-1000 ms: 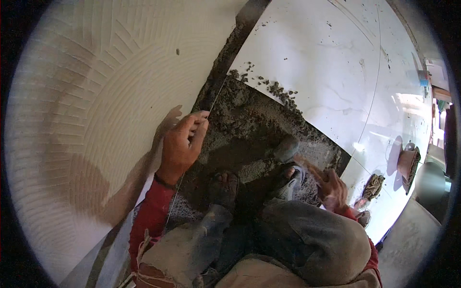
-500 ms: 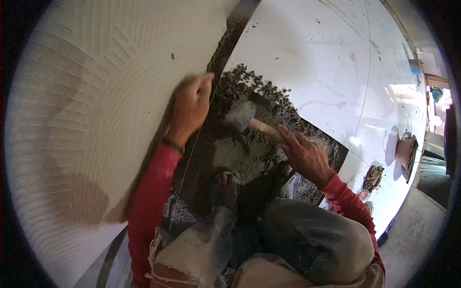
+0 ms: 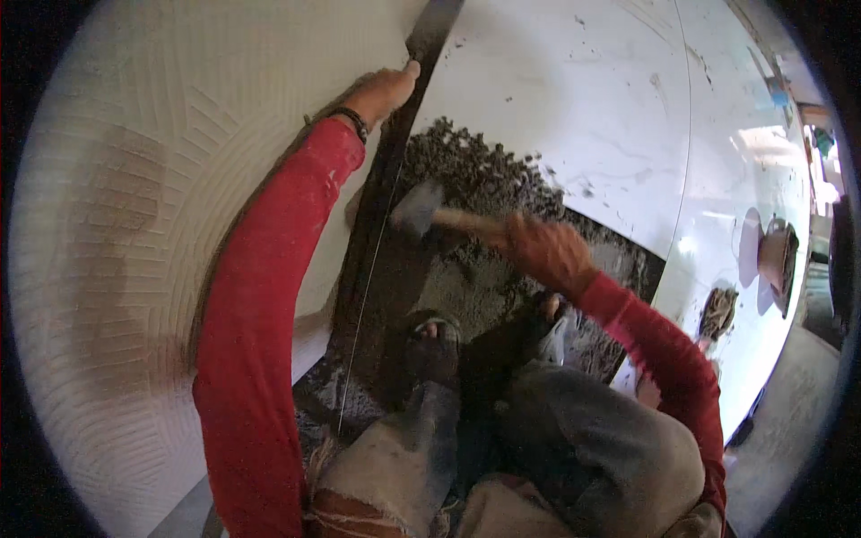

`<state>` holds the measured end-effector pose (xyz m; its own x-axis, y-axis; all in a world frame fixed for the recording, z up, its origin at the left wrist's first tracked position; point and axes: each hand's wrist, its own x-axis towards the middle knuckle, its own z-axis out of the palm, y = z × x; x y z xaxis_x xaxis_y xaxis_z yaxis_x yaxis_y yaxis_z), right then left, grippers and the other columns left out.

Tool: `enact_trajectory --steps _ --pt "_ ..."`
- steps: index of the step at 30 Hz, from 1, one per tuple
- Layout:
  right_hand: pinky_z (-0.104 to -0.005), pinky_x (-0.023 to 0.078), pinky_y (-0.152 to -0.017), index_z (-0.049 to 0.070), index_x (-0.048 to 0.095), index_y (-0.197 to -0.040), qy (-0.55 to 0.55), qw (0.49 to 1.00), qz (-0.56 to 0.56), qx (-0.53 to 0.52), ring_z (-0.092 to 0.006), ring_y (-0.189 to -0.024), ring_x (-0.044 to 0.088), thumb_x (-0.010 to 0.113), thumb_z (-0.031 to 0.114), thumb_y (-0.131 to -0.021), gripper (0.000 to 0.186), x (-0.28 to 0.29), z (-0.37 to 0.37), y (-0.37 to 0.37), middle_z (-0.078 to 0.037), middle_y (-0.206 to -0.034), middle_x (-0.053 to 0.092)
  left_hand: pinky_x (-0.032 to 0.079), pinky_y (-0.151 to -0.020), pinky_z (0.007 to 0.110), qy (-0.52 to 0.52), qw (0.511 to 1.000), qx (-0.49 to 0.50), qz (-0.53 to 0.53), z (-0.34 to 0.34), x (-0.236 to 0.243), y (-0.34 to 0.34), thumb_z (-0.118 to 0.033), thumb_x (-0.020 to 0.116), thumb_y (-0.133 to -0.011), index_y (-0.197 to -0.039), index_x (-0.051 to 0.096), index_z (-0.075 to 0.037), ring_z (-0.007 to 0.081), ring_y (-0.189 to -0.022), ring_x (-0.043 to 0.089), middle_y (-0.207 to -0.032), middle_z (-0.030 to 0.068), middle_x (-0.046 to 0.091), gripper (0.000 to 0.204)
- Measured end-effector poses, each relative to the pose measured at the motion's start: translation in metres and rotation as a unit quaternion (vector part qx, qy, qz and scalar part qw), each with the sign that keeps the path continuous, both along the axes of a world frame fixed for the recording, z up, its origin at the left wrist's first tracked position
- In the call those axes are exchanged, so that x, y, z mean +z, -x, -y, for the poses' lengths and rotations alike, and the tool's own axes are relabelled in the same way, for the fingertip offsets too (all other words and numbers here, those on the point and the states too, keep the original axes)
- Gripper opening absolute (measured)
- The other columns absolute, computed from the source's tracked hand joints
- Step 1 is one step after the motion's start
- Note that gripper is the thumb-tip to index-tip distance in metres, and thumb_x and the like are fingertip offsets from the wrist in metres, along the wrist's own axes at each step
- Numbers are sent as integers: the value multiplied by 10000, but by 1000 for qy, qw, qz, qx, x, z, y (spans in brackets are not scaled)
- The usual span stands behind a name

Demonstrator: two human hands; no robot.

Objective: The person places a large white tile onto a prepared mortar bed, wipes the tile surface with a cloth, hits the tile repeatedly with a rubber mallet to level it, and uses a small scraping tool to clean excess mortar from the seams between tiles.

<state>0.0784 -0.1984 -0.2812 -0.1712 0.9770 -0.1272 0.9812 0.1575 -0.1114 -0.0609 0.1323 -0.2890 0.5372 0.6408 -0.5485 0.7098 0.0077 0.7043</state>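
My left hand grips the right edge of a large tile coated in ridged pale adhesive, beside the narrow dark gap. My right hand is closed round the wooden handle of a tool, its grey head blurred over the left part of a patch of dark mortar. Crumbled mortar lies heaped along the exposed patch's upper side, against a white marble-look tile. A thin string runs down the patch's left side.
My feet stand in the mortar patch, knees bent. On the white tiles at right sit a round pan-like object and a crumpled, dirty bundle. A grey floor strip and assorted items lie beyond the tiles' right edge.
My left hand has slid forward along the coated tile's edge, toward the top. My right hand has swung the tool up and leftward from near my right foot into the mortar.
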Motion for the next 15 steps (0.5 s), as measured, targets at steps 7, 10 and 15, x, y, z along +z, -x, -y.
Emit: enact_trajectory --steps 7,10,15 --pt "-355 473 -369 29 585 -1048 13 984 -162 79 -179 -523 603 570 380 -982 358 -28 11 -28 -141 -804 636 287 -1190 472 82 996 -28 -4 -4 20 -15 -676 278 -990 -1520 311 -6 353 -1432 362 -1533 267 350 855" --pt "-368 442 -346 48 552 -1043 30 996 47 -65 -205 -434 548 536 382 -994 337 -27 -21 -42 -107 -645 600 286 -1190 473 85 996 -22 -22 -8 17 -10 -680 270 -989 -1520 313 -7 350 -1433 362 -1531 258 361 858" --pt "-277 458 -402 26 583 -1041 -18 998 13 65 -121 -516 566 608 317 -968 301 4 -8 -20 -35 -650 580 290 -1187 458 -59 997 -41 -13 -8 1 -3 -676 260 -993 -1512 338 -9 347 -1428 372 -1517 249 392 849"
